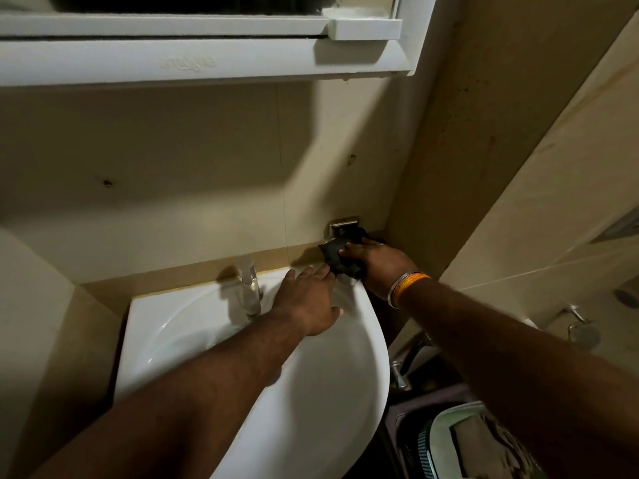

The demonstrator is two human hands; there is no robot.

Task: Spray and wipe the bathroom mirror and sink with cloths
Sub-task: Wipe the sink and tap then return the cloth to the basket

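A white sink (352,368) fills the lower middle, with a chrome tap (250,288) at its back edge. My right hand (378,266) grips a dark cloth (340,257) at the sink's back right corner, just under a small metal wall fitting (343,225). My left hand (307,299) lies flat on the back right rim with its fingers straight, fingertips close to the cloth. The white frame of the mirror cabinet (193,60) runs across the top; only a thin strip of its glass shows.
Beige tiled walls meet in a corner just right of the sink. Below on the right are a chrome valve (403,371), a dark bin with a bag inside (460,440) and a shower head (584,331) on the right wall.
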